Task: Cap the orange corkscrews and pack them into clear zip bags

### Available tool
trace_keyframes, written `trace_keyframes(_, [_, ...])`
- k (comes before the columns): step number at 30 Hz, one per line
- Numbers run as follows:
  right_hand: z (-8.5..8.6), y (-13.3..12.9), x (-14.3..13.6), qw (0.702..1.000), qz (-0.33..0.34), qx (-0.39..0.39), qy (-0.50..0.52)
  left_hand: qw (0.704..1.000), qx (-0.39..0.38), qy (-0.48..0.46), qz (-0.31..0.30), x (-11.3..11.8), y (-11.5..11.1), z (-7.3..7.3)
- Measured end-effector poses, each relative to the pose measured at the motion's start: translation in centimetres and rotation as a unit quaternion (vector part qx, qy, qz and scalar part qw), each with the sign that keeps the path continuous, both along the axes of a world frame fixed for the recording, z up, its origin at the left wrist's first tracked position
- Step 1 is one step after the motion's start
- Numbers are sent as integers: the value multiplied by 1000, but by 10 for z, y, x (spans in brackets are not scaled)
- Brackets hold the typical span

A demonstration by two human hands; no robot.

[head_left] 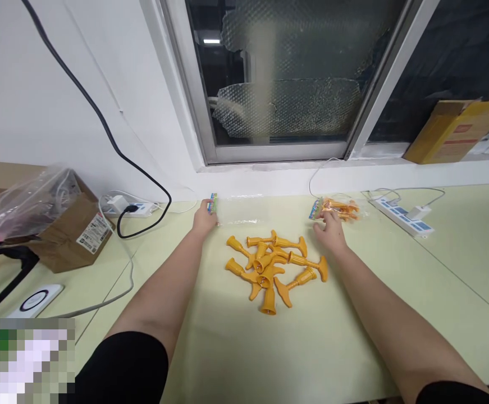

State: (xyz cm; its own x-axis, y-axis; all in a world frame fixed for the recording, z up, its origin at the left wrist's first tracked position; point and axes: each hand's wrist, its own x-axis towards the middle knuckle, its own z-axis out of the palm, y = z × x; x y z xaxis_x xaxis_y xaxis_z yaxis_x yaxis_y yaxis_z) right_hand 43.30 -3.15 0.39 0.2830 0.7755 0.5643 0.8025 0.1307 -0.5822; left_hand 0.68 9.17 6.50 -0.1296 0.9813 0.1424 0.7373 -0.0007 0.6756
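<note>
Several orange plastic pieces with flared cups and curved handles form a loose pile (265,268) on the pale green table, between my forearms. Beyond the pile, my left hand (205,217) grips the coloured header of a flat clear bag (242,210), which extends to the right. My right hand (330,229) is at a second clear bag (340,209) holding orange pieces, its fingers on the lower edge near the coloured header. Those fingers are bent around the bag's edge; the fingertips are partly hidden.
Power strips lie at the left (141,209) and right (404,216) back of the table (295,353). An opened cardboard box (69,230) with plastic stands left, near a white round-marked device (36,300). A black cable (101,115) hangs down the wall. Another carton (455,132) rests on the windowsill.
</note>
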Motion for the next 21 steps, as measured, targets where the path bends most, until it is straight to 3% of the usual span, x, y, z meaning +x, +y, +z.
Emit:
trace_keyframes(5, [-18, -4, -5, 999, 34, -21, -18, 999, 21, 33, 7, -3, 13, -10])
trace_keyframes(13, [-17, -3, -14, 993, 96, -59, -41, 995, 58, 78, 34, -9, 21, -23])
trace_keyframes(18, [-19, -3, -12, 990, 108, -84, -39, 990, 74, 113, 45, -5, 13, -28])
trace_keyframes(21, [-20, -3, -13, 990, 105, -85, -38, 983, 95, 157, -20, 2, 5, -29])
